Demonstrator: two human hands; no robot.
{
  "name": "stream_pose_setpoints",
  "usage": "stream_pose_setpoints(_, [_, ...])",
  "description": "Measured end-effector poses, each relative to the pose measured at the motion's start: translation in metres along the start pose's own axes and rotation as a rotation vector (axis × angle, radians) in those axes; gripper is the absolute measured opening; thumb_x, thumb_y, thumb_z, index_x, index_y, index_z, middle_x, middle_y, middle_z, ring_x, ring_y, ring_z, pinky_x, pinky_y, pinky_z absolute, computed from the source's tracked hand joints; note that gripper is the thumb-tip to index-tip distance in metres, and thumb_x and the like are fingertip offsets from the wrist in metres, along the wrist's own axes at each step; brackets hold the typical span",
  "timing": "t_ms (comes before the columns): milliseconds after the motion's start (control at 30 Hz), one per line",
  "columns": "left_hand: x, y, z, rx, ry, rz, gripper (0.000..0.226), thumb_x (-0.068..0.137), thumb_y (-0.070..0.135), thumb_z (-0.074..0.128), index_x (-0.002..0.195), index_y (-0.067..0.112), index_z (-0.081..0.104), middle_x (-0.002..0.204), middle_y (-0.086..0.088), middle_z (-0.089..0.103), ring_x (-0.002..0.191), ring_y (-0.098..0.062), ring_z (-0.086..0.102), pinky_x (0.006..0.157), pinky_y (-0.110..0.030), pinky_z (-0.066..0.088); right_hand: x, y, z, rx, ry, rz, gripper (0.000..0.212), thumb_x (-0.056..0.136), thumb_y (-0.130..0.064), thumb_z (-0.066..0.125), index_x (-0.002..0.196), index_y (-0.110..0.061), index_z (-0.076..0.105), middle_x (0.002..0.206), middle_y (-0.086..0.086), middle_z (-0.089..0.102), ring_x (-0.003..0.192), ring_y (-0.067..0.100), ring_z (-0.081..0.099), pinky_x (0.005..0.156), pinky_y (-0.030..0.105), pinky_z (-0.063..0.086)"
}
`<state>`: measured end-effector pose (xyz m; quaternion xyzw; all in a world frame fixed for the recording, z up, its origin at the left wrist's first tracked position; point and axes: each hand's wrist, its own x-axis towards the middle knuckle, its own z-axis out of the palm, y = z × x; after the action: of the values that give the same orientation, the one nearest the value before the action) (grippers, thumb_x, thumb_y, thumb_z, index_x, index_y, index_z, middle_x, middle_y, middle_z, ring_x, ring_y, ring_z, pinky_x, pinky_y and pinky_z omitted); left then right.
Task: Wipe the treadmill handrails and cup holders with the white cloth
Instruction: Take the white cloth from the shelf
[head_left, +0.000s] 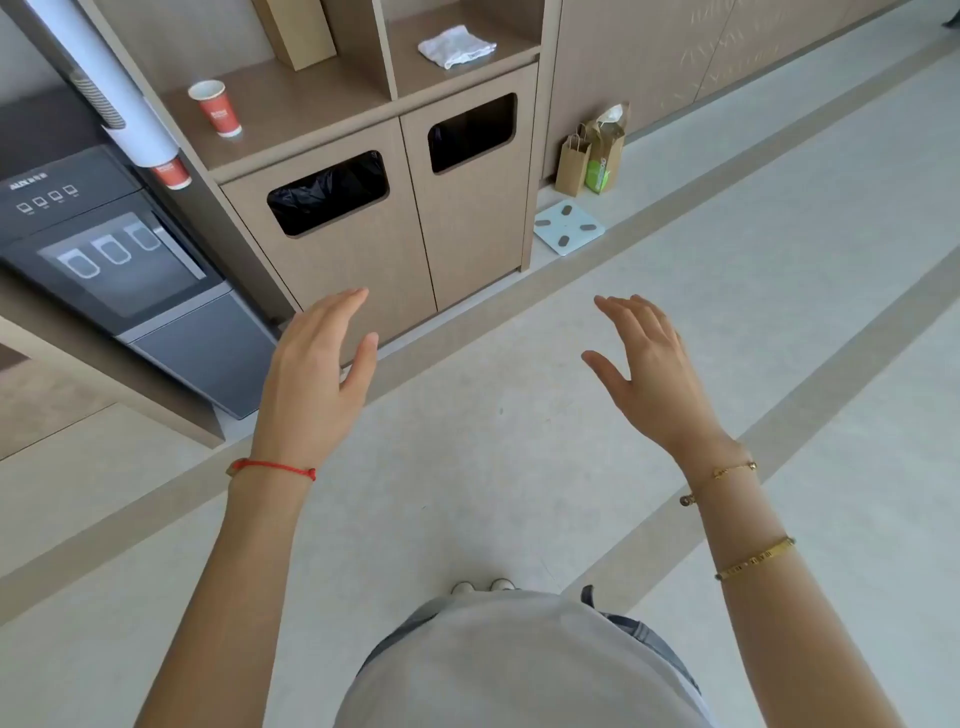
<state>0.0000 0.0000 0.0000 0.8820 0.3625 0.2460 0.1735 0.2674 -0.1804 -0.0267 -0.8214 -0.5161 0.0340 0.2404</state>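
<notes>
The white cloth (456, 48) lies crumpled on a shelf of the wooden cabinet (363, 249), at the top of the view. My left hand (317, 364) is held out in the air in front of the cabinet's lower doors, fingers straight, holding nothing. My right hand (649, 369) is raised beside it over the floor, fingers spread and empty. Both hands are well below the cloth and apart from it. No treadmill is in view.
A red paper cup (215, 108) stands on the cabinet counter at left. A dark water dispenser (104, 244) with a cup tube stands at far left. Two paper bags (592, 153) and a white scale (568, 227) sit on the floor right of the cabinet.
</notes>
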Motion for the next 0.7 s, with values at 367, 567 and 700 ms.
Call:
stream_pose_setpoints(367, [0.055,0.002,0.036,-0.012,-0.017,-0.014,0.043,0.1,0.025,0.049,0.141,0.012,0.047,0.142,-0.006,0.052,0.133,-0.021,0.045,0.108,-0.038,0.042,0.05,0.039,0.01,0.029,-0.03,0.038,0.055,0.097,-0.033,0.054,0.145,-0.012,0.038,0.146,0.006,0.044,0.144,0.027,0.026,0.117,0.042,0.026])
stream_pose_setpoints(567, [0.129,-0.011,0.07,-0.018,-0.024,-0.005,0.043,0.1,0.023,0.05,0.14,0.01,0.048,0.14,-0.007,0.053,0.132,-0.02,0.046,0.109,-0.037,0.042,0.125,0.068,0.032,0.033,-0.031,0.057,0.055,0.097,-0.034,0.054,0.145,-0.012,0.038,0.145,0.006,0.045,0.143,0.026,0.027,0.117,0.04,0.027])
stream_pose_setpoints(700, [0.199,-0.022,0.089,-0.029,-0.005,0.007,0.042,0.099,0.02,0.051,0.139,0.008,0.049,0.138,-0.009,0.054,0.13,-0.021,0.048,0.109,-0.038,0.041,0.197,0.085,0.038,0.037,-0.033,0.053,0.055,0.097,-0.033,0.055,0.145,-0.011,0.039,0.145,0.007,0.045,0.142,0.027,0.028,0.117,0.041,0.027])
